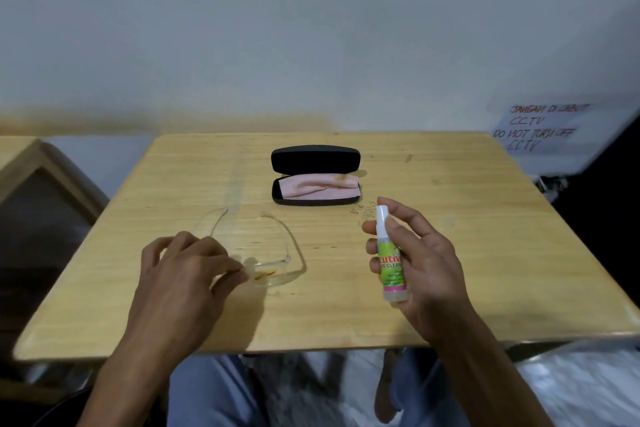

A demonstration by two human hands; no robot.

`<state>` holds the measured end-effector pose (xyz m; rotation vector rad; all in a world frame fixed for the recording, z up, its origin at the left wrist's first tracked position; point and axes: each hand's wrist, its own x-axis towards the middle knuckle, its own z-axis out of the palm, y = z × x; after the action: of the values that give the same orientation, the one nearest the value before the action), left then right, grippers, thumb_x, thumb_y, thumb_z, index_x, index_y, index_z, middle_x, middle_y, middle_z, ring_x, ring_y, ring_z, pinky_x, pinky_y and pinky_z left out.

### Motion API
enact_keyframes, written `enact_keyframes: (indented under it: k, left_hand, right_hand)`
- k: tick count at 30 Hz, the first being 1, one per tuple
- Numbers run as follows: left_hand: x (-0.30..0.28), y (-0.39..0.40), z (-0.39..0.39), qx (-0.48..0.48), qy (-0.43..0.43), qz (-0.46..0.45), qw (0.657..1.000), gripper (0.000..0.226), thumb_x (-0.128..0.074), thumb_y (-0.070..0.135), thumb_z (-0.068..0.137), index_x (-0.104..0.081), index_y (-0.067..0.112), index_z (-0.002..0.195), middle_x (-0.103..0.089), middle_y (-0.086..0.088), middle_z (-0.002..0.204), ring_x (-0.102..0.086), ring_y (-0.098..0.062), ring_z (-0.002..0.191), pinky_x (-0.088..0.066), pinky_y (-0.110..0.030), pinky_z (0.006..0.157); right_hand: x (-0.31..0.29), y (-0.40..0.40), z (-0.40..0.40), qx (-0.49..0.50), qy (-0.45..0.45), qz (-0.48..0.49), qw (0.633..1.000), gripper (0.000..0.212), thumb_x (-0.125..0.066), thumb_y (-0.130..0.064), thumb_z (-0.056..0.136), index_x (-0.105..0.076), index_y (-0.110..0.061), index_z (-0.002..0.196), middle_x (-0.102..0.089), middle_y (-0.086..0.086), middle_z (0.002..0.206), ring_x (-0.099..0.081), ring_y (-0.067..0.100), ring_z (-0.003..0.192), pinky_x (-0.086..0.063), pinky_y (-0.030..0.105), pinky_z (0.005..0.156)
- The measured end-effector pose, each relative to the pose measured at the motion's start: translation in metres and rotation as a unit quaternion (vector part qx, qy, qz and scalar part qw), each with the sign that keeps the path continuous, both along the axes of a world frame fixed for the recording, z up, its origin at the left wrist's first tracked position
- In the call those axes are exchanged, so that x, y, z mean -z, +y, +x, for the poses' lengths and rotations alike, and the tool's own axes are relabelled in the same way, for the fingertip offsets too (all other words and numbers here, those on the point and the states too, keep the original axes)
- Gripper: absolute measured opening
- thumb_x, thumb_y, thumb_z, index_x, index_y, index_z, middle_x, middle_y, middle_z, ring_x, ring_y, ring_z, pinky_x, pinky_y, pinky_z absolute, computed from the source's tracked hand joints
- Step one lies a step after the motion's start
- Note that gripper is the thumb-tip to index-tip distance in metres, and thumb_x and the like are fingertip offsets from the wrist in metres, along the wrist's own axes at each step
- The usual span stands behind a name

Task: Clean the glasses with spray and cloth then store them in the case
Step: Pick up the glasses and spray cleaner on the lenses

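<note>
Clear-framed glasses (273,270) lie on the wooden table (450,253) with their temples unfolded toward the far side; one lens carries a brownish smear. My left hand (183,274) pinches the frame at the near left lens. My right hand (415,260) holds a small spray bottle (391,256) upright, with a white nozzle and a green label, to the right of the glasses. A black glasses case (315,158) stands open at the table's middle back, with a pink cloth (318,185) lying in its lower half.
A white wall rises behind the table. A paper notice (540,128) with handwriting hangs at the right. Another wooden piece of furniture (34,163) stands to the left. My legs show below the table's near edge.
</note>
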<state>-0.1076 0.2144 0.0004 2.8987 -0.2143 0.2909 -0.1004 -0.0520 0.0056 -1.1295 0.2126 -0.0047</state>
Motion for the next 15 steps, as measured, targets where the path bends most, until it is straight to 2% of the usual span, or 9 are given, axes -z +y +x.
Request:
enact_keyframes:
  k: [3,6,8,9,11,13,15]
  left_hand:
    - [-0.013,-0.009,0.001,-0.012,-0.032,-0.082,0.996,0.022,-0.061,0.053,0.08,-0.075,0.037,0.077,-0.061,0.023,0.077,-0.049,-0.011,0.079,-0.034,-0.038,0.082]
    - [-0.033,-0.024,-0.001,-0.046,-0.041,-0.23,0.971,0.009,-0.074,0.044,0.078,-0.075,0.036,0.073,-0.061,0.023,0.07,-0.053,-0.008,0.074,-0.04,-0.03,0.066]
    - [-0.04,-0.032,0.0,-0.07,-0.024,-0.331,0.941,0.005,-0.075,0.039,0.076,-0.075,0.035,0.073,-0.068,0.019,0.07,-0.057,-0.005,0.074,-0.038,-0.025,0.061]
    - [-0.042,-0.035,0.001,-0.077,-0.007,-0.382,0.921,0.005,-0.076,0.037,0.075,-0.076,0.032,0.073,-0.07,0.021,0.073,-0.058,-0.004,0.071,-0.039,-0.024,0.062]
    - [-0.045,-0.041,0.003,-0.085,0.03,-0.481,0.872,0.01,-0.077,0.033,0.075,-0.078,0.024,0.072,-0.075,0.012,0.074,-0.061,0.0,0.067,-0.045,-0.026,0.07]
    - [-0.049,-0.048,0.004,-0.101,0.052,-0.544,0.831,0.017,-0.077,0.033,0.073,-0.078,0.016,0.07,-0.077,0.002,0.073,-0.064,-0.005,0.069,-0.05,-0.028,0.076]
    - [-0.051,-0.056,0.005,-0.116,0.064,-0.583,0.802,0.024,-0.076,0.032,0.074,-0.076,0.008,0.07,-0.074,-0.002,0.069,-0.063,-0.004,0.067,-0.048,-0.025,0.072]
  right_hand:
    - [-0.006,-0.001,-0.001,-0.02,-0.005,0.025,0.999,0.024,-0.055,-0.01,0.097,-0.07,-0.014,0.115,-0.072,0.013,0.091,-0.06,0.018,0.063,-0.05,0.026,0.049]
    - [-0.016,-0.003,-0.002,-0.05,-0.025,0.054,0.997,0.03,-0.057,-0.02,0.09,-0.069,-0.019,0.117,-0.071,0.01,0.094,-0.058,0.019,0.061,-0.046,0.027,0.045]
    - [-0.023,-0.003,-0.003,-0.062,-0.041,0.058,0.996,0.032,-0.056,-0.023,0.089,-0.069,-0.022,0.118,-0.071,0.008,0.094,-0.057,0.018,0.057,-0.043,0.024,0.043]
    - [-0.027,-0.004,-0.004,-0.065,-0.048,0.061,0.995,0.032,-0.055,-0.024,0.089,-0.069,-0.022,0.117,-0.071,0.008,0.091,-0.055,0.018,0.053,-0.042,0.023,0.042]
    - [-0.033,-0.004,-0.005,-0.068,-0.057,0.066,0.994,0.031,-0.055,-0.024,0.088,-0.07,-0.021,0.114,-0.069,0.008,0.085,-0.051,0.017,0.048,-0.04,0.022,0.039]
    - [-0.037,-0.003,-0.005,-0.072,-0.062,0.074,0.993,0.031,-0.056,-0.025,0.085,-0.071,-0.021,0.112,-0.066,0.01,0.079,-0.049,0.017,0.046,-0.039,0.022,0.038]
    - [-0.04,-0.002,-0.005,-0.076,-0.065,0.091,0.991,0.03,-0.057,-0.023,0.084,-0.071,-0.02,0.111,-0.063,0.012,0.075,-0.048,0.017,0.045,-0.038,0.022,0.038]
